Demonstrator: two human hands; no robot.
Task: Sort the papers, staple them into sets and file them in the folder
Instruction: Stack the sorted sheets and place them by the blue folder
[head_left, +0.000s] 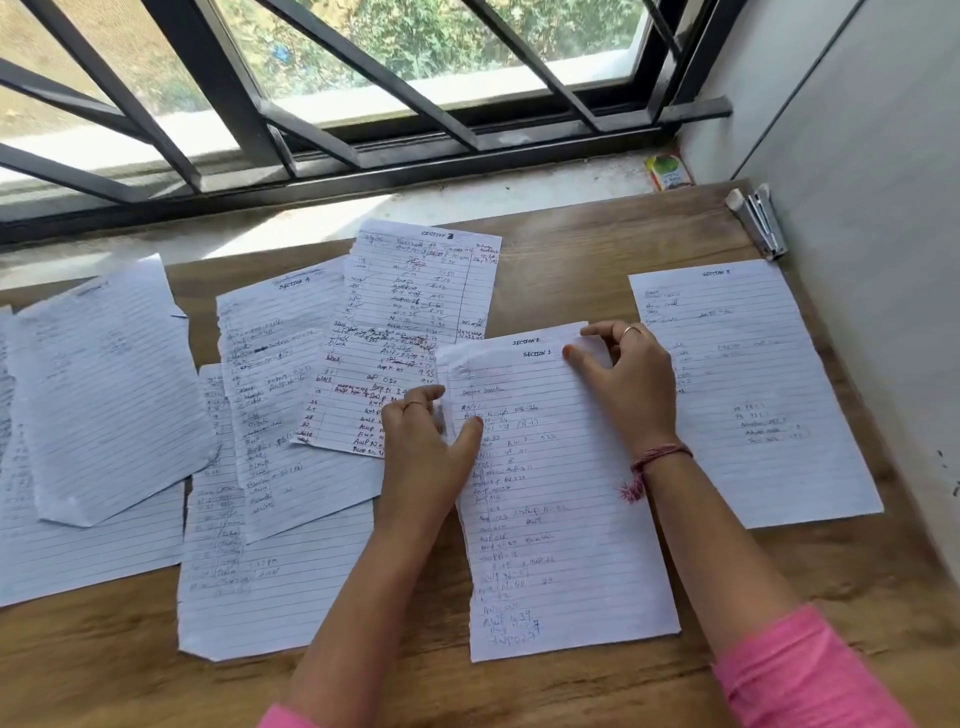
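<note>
Head view: loose lined papers lie spread over the wooden bench (571, 244).
Section 1 stack (561, 493): two sheets headed "Section 1" lie overlapped and not yet squared, in front of the person.
Left hand (431, 441): fingers curled at the stack's torn left edge, thumb pressing on the top sheet.
Right hand (628, 379): pinches the top right corner.
Risk, misalignment: stapled askew, the set would file badly.
Risk, tearing: the ragged left edge could rip under a pull.
Risk, mixing: the Section 3 sheet (415, 332) touches the stack and could be swept in.
Stapler (761, 221): far right corner, well apart.
Folder: not visible.
</note>
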